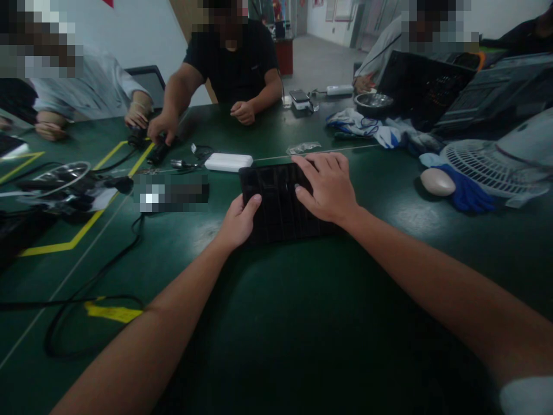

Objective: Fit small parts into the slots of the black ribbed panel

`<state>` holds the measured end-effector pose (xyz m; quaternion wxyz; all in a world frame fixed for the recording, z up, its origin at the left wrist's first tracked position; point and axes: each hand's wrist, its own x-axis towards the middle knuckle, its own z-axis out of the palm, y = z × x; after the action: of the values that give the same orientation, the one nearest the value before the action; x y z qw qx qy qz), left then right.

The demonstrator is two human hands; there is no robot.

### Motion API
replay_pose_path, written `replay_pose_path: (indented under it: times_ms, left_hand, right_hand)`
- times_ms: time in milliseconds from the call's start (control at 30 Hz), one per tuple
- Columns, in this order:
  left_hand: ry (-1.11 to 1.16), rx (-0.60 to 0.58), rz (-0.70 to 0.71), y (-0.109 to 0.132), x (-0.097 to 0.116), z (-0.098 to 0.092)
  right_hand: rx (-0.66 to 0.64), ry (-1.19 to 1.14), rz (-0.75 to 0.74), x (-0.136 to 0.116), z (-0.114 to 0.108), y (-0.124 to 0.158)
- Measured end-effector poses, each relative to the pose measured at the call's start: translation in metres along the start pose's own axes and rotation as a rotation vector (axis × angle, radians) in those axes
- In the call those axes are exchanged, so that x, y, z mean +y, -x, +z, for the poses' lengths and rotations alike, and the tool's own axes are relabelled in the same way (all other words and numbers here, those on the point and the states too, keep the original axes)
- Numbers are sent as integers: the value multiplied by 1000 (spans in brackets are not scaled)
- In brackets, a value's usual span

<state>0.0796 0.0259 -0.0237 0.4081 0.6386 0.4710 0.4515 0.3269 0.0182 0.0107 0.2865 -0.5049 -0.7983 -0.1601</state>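
Note:
A black tray (276, 214) divided into compartments lies on the green table in front of me. My left hand (242, 222) grips its left side, thumb on top of the rim and fingers underneath or behind, out of sight. Over the right part of the tray rests my right hand (326, 187), its index finger and thumb stretched apart toward the left. I see nothing held in that hand, and it covers the tray's right end. What the dark compartments contain is too dim to make out.
Beyond the tray are a white power bank (228, 162) and a clear plastic packet (303, 148). Cables (93, 282) lie left. A fan (484, 170), an egg-shaped object (438, 181) and blue gloves (470, 190) stand right. Co-workers sit across; one person's hand (163, 129) touches a black device.

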Motion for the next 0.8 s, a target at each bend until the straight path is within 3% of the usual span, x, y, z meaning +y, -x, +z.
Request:
replay_pose_path:
  times_ms: [800]
  left_hand:
    - [4, -5, -6, 1, 5, 0]
  right_hand:
    - [-8, -14, 12, -2, -1, -1]
